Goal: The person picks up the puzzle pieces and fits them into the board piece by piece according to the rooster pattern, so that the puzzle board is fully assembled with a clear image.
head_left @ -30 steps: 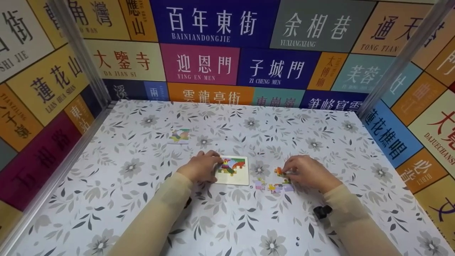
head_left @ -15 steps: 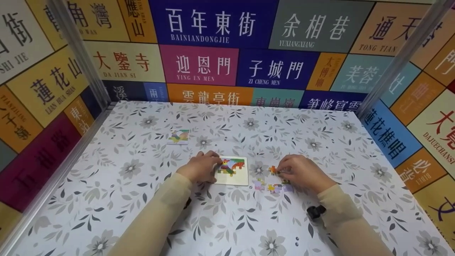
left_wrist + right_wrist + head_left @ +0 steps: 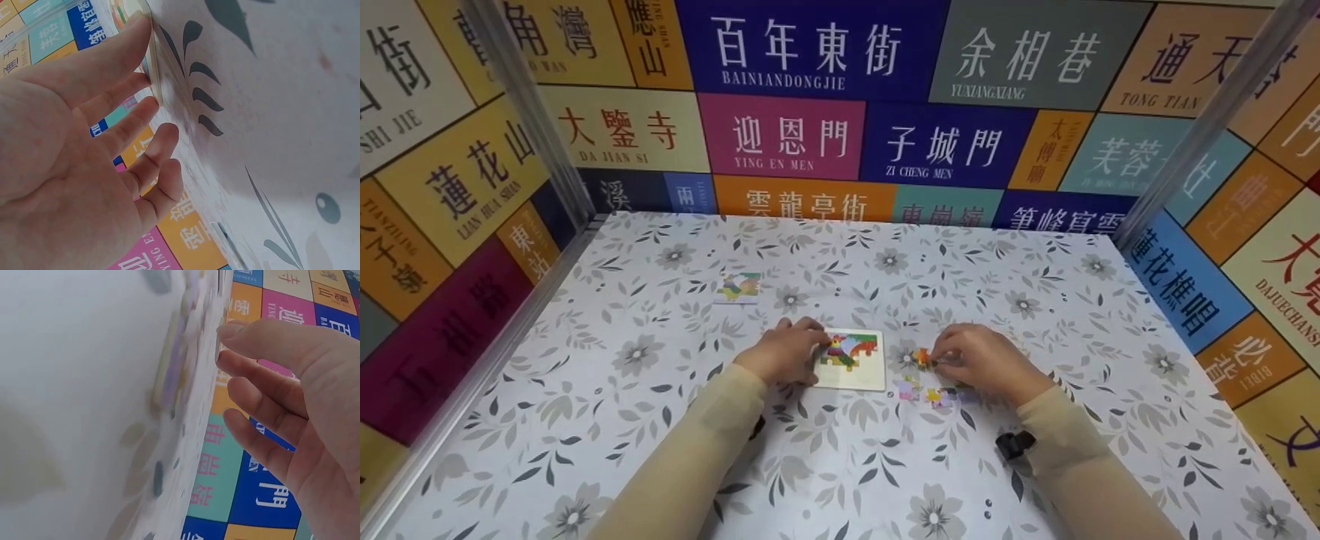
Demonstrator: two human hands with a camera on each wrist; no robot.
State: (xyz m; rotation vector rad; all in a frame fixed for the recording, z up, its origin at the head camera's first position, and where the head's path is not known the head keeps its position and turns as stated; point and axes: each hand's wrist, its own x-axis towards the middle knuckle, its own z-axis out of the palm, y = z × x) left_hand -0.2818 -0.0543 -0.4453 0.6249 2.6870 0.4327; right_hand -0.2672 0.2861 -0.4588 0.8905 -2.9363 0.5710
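Only the head view shows the flat white rectangular puzzle board (image 3: 851,360) with its partly built colourful picture. The left hand (image 3: 781,352) rests at that board's left edge; its wrist view shows the fingers (image 3: 121,121) nearly straight, tips touching the thin board edge. The right hand (image 3: 979,360), to the board's right, pinches a small orange cardboard puzzle piece (image 3: 920,358) at its fingertips. Loose pastel pieces (image 3: 934,393) lie just below that hand on the floral-patterned surface (image 3: 660,450).

Orange puzzle piece (image 3: 921,357); grey floral-print white tablecloth (image 3: 660,450); beige sleeves (image 3: 690,450).
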